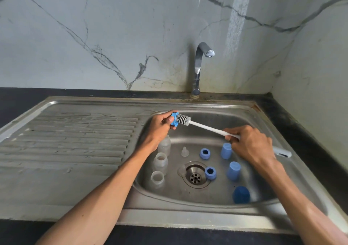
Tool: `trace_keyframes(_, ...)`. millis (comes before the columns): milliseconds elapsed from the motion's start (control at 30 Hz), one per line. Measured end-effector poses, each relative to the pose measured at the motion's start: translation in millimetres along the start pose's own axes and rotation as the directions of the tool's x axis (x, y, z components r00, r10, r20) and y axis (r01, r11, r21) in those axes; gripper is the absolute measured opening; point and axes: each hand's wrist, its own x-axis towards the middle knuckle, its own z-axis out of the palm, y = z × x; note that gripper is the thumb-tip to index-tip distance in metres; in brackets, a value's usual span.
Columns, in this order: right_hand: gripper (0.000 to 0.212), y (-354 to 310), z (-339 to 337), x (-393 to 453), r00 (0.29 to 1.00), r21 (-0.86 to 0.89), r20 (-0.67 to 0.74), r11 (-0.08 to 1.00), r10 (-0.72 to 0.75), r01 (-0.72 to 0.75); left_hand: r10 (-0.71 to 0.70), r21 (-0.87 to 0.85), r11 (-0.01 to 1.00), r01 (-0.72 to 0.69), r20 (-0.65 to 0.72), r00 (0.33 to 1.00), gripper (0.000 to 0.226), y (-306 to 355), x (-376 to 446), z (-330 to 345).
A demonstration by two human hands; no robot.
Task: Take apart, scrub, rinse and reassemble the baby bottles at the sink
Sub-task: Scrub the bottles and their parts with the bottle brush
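Blue plastic bottle collar ring [174, 119] sat pinched in the fingers of the left hand [160, 128] above the stainless steel sink [188, 197], with the grey bristle head of a white long-handled bottle brush [207, 127] pushed into it. The right hand [250, 145] was closed around the brush handle. Clear bottles [160, 163] stood in the basin below.

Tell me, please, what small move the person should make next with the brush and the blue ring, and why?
Probably twist the bottle brush inside the blue ring. The left hand pinches the ring, the right hand grips the handle, the bristles sit at the ring's opening, and the tap shows no running water, so rinsing looks premature.
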Motion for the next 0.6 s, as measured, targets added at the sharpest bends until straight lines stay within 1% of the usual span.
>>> trace_keyframes(67, 0.032, 0.2, 0.5, 0.5, 0.999, -0.019, 0.029, 1.0, -0.024, 0.024, 0.02, 0.014, 1.0, -0.019, -0.011, 1.0, 0.042, 2.2, -1.5, -0.9)
trace_keyframes(133, 0.031, 1.3, -2.5, 0.5, 0.996, -0.009, 0.025, 0.997, -0.082, 0.083, 0.01, -0.03, 0.999, -0.012, -0.046, 0.999, 0.044, 4.2, -1.6, -0.9)
trace_keyframes(167, 0.03, 1.5, -4.9, -0.3, 0.995, -0.001, 0.006, 0.995, -0.104, 0.104, 0.002, -0.059, 0.998, -0.005, -0.053, 0.999, 0.042, 5.2, -1.7, -0.4)
trace_keyframes(233, 0.03, 1.4, -9.2, -1.5, 0.989, -0.013, -0.074, 0.992, -0.126, 0.125, -0.003, -0.094, 0.996, -0.001, -0.039, 0.999, 0.038, 6.0, -2.1, 0.7)
trace_keyframes(300, 0.03, 1.3, -11.5, -2.6, 0.984, -0.016, -0.137, 0.994, -0.111, 0.11, -0.003, -0.092, 0.996, 0.003, -0.006, 1.0, 0.036, 4.6, -0.8, 1.1)
trace_keyframes(333, 0.029, 1.3, -11.3, -2.4, 0.986, -0.004, -0.142, 0.996, -0.09, 0.091, -0.005, -0.088, 0.996, 0.005, 0.003, 1.0, 0.034, 4.1, 0.4, 1.4)
trace_keyframes(500, 0.03, -0.5, 3.0, -2.3, 0.999, 0.055, -0.024, 0.998, 0.031, -0.03, -0.008, -0.142, 0.99, 0.009, 0.007, 1.0, 0.034, 7.7, -0.5, 4.4)
trace_keyframes(600, 0.031, -0.9, 5.2, -1.8, 0.999, 0.025, 0.026, 0.999, 0.021, -0.022, 0.006, -0.184, 0.983, -0.009, -0.02, 1.0, 0.036, 11.3, -2.5, 4.2)
